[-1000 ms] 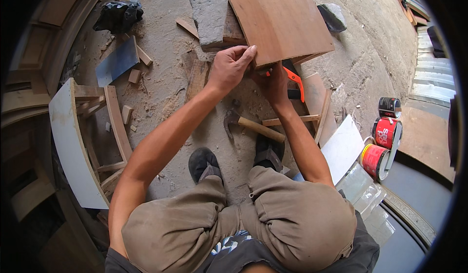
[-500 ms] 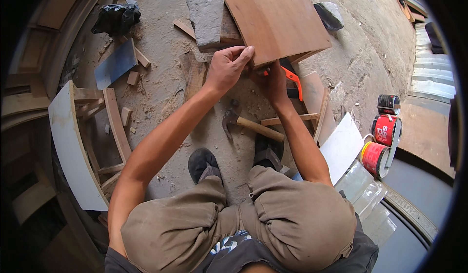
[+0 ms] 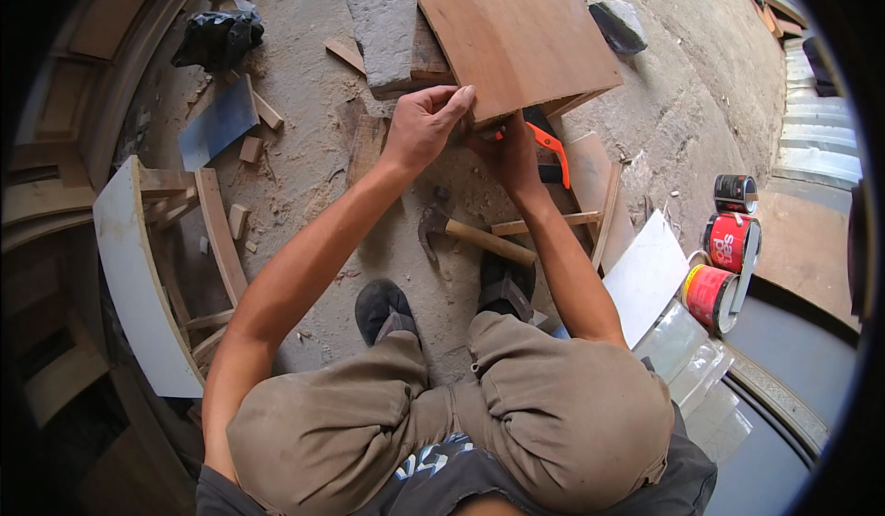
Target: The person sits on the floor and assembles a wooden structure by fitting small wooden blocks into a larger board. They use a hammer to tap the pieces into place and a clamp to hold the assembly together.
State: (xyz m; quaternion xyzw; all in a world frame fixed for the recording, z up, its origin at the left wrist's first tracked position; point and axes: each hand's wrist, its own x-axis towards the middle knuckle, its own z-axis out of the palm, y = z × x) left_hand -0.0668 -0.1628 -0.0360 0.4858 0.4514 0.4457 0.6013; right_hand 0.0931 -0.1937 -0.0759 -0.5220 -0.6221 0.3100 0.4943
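A brown wooden box (image 3: 516, 41) with a broad flat top extends away from me at the upper middle. My left hand (image 3: 427, 127) is closed at its near left corner, thumb along the edge and fingertips partly hidden behind the corner. Under the near edge, my right hand (image 3: 509, 155) is raised against the box's underside; its fingers are out of sight. Just beyond that wrist, a curved orange handle (image 3: 555, 145) with a black part shows, mostly covered. A claw hammer (image 3: 489, 242) with a wooden handle lies on the ground below my hands.
A concrete block (image 3: 383, 37) stands left of the box, a grey stone (image 3: 619, 26) right of it. Wood offcuts (image 3: 367, 147) and a blue board (image 3: 219, 122) lie leftward, beyond a white-faced wooden frame (image 3: 138, 276). At right are several cans (image 3: 710, 297) and a white sheet (image 3: 645, 281).
The view has shifted very slightly. Both hands stay at the near end of the box, with no clear change in their hold.
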